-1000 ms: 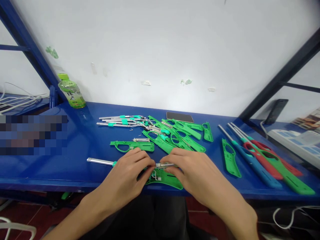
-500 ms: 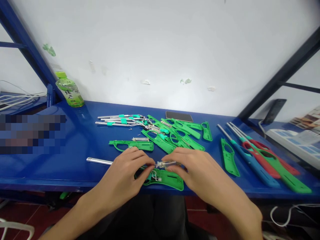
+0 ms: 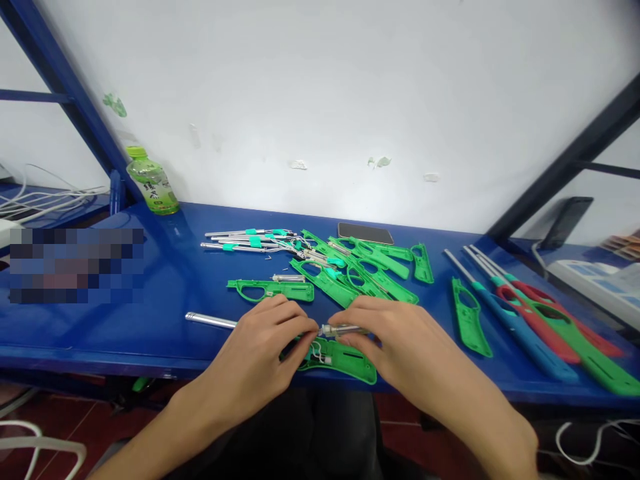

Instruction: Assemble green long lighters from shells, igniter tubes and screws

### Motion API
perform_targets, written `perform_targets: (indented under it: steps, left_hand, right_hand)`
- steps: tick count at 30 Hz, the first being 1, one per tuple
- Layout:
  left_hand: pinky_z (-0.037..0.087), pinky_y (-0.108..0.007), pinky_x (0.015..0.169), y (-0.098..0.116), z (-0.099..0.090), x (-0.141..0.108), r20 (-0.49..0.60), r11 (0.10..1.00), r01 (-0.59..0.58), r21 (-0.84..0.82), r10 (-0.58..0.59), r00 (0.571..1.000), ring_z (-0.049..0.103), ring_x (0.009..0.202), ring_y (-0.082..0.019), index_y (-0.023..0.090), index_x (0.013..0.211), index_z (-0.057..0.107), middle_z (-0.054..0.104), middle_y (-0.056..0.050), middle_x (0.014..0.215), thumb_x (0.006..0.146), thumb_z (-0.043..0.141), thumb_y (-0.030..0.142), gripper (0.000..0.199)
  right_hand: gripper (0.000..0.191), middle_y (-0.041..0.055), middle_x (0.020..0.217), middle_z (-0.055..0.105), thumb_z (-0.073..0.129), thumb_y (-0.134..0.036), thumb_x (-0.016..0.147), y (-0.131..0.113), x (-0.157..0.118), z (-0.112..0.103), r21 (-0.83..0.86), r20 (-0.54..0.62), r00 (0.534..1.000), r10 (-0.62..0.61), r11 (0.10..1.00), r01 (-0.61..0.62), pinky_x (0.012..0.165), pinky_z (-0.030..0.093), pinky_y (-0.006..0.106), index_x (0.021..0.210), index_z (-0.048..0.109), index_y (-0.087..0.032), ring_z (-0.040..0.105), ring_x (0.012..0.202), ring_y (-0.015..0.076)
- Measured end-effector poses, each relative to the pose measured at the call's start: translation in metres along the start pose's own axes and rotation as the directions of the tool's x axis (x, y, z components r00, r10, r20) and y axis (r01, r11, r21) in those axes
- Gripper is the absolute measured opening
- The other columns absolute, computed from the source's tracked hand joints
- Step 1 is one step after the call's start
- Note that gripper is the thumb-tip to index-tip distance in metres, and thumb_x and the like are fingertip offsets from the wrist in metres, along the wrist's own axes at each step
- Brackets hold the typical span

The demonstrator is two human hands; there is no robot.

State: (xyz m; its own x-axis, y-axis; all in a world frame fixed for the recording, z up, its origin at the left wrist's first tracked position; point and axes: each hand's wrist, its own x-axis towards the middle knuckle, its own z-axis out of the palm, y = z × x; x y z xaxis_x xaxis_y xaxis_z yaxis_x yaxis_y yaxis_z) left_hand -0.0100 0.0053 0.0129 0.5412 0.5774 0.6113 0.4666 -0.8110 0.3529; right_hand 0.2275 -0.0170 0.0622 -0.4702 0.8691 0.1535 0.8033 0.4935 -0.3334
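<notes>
My right hand [image 3: 387,331] is closed on a clear lighter fuel tank [image 3: 344,329], held level with its nozzle end pointing left. The fingertips of my left hand [image 3: 277,340] are pinched together right at that nozzle; whatever small part they grip is hidden. Beneath both hands lies a green lighter handle half [image 3: 350,361] with white wires in it, near the table's front edge. A silver lighter tube [image 3: 210,321] sticks out to the left from behind my left hand. Just beyond, another green handle half [image 3: 295,292] lies with a clear tank [image 3: 289,279] beside it.
Several green handle shells [image 3: 367,267] and silver tubes with wires [image 3: 240,241] lie piled behind my hands. A phone [image 3: 365,233] and a tea bottle [image 3: 154,183] are near the wall. Assembled lighters [image 3: 525,327] and a single green shell [image 3: 470,317] lie at the right.
The whole view has shifted slightly, so everything appears a little further right. My hands keep the same grip, with the tank and the left fingertips still together.
</notes>
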Motion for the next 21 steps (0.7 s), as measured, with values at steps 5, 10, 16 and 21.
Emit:
perform_targets:
  steps: [5, 10, 16, 21]
  left_hand:
    - [0.049, -0.035, 0.081, 0.001, 0.002, -0.001, -0.005, 1.000, -0.009, 0.014, 0.009, 1.000, 0.062, 0.086, -0.019, 0.020, 0.104, 0.071, 0.072, 0.000, 0.094, 0.106, 0.063, 0.010, 0.013]
    - [0.050, -0.034, 0.079, 0.001, 0.003, -0.001, -0.002, 1.000, -0.021, 0.011, 0.021, 1.000, 0.062, 0.085, -0.018, 0.020, 0.105, 0.071, 0.071, -0.001, 0.093, 0.107, 0.062, 0.010, 0.013]
    - [0.052, -0.034, 0.081, -0.002, 0.003, 0.000, -0.015, 1.000, 0.000, -0.007, 0.000, 1.000, 0.065, 0.086, -0.018, 0.021, 0.108, 0.073, 0.076, 0.000, 0.096, 0.107, 0.064, 0.015, 0.011]
    - [0.053, -0.033, 0.080, -0.003, 0.004, 0.000, -0.035, 1.000, 0.008, -0.026, -0.009, 0.999, 0.067, 0.085, -0.018, 0.021, 0.107, 0.074, 0.077, 0.000, 0.096, 0.107, 0.065, 0.014, 0.011]
  right_hand:
    - [0.022, 0.0018, 0.110, 0.082, 0.070, -0.016, 0.104, -0.002, 0.000, 0.000, -0.013, 0.000, 1.000, 0.003, 1.000, -0.003, 0.085, 0.060, 0.037, 0.113, 0.083, -0.032, 0.081, 0.097, 0.0257]
    - [0.021, 0.0023, 0.109, 0.082, 0.070, -0.015, 0.104, -0.004, 0.002, 0.001, -0.027, -0.005, 1.000, -0.001, 1.000, 0.000, 0.083, 0.060, 0.037, 0.111, 0.084, -0.030, 0.081, 0.095, 0.0256]
    - [0.019, 0.0021, 0.113, 0.083, 0.070, -0.019, 0.105, 0.004, -0.001, -0.001, 0.010, -0.026, 1.000, -0.002, 1.000, 0.002, 0.088, 0.060, 0.037, 0.112, 0.083, -0.031, 0.081, 0.100, 0.0257]
    - [0.019, 0.0025, 0.114, 0.083, 0.070, -0.020, 0.105, 0.008, -0.002, -0.001, 0.023, -0.045, 0.999, -0.006, 1.000, 0.007, 0.089, 0.060, 0.037, 0.114, 0.083, -0.032, 0.080, 0.100, 0.0254]
